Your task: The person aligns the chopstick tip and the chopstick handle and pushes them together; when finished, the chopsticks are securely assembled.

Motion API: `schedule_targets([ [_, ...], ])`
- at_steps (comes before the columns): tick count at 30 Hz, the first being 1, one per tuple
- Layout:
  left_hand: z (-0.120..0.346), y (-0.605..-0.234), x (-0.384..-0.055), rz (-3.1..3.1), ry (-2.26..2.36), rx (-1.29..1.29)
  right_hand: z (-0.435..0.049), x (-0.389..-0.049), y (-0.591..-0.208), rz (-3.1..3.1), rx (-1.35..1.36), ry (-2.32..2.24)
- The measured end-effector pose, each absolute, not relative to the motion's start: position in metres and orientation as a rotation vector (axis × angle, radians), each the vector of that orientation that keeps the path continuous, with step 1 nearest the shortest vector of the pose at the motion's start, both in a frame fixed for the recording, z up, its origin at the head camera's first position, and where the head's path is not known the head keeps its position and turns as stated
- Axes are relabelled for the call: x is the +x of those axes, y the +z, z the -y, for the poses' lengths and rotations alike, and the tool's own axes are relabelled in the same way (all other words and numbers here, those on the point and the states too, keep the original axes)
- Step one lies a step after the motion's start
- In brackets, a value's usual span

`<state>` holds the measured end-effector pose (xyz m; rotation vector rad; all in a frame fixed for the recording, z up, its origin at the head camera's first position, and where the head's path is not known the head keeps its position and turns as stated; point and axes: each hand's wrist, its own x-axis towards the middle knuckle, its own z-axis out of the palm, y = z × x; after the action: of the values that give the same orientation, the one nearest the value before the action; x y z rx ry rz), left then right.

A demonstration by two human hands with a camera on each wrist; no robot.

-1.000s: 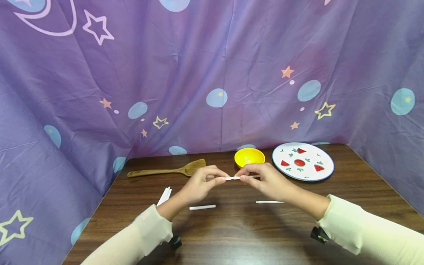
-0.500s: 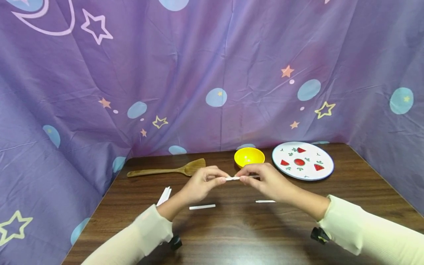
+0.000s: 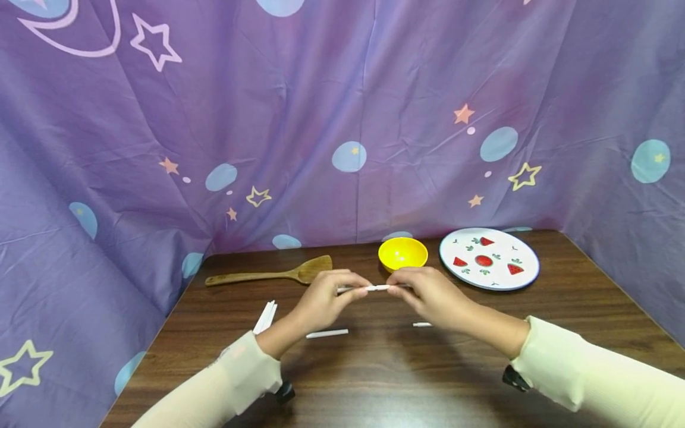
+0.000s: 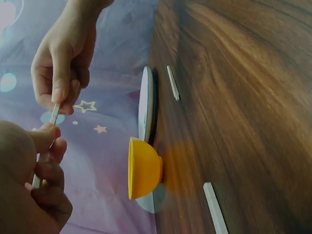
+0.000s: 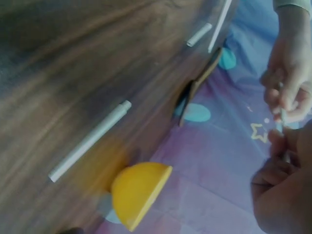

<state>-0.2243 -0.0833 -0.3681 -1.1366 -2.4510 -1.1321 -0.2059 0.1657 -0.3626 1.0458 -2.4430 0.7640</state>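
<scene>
Above the middle of the table, my left hand (image 3: pixel 323 302) and right hand (image 3: pixel 437 297) face each other. Thumb and fingers of each pinch a thin white stick (image 3: pixel 377 288), held level between them. A small notch or joint shows midway along it; I cannot tell whether it is one piece or two fitted end to end. In the left wrist view, part of the stick (image 4: pixel 37 181) runs back under the curled left fingers. Below the hands, one short white stick (image 3: pixel 327 334) lies at left, and another (image 3: pixel 422 324) is partly hidden by the right forearm.
Several white sticks (image 3: pixel 264 318) lie bunched beside the left forearm. Farther back are a wooden spatula (image 3: pixel 307 271), a yellow bowl (image 3: pixel 402 254) and a white plate (image 3: pixel 497 276) with watermelon pictures. A purple curtain (image 3: pixel 299 119) hangs behind the dark wooden table (image 3: pixel 374 380).
The right hand has shifted slightly right and lower, its forearm covering more of the stick on the table. More of the held stick now shows between the left thumb and fingers.
</scene>
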Motion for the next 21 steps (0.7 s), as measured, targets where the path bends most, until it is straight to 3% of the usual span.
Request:
schedule_targets([
  [21,0.075,-0.369,-0.222,2.337,-1.221,-1.178,-0.154,-0.203,-0.383,2.213,0.976,0.827],
])
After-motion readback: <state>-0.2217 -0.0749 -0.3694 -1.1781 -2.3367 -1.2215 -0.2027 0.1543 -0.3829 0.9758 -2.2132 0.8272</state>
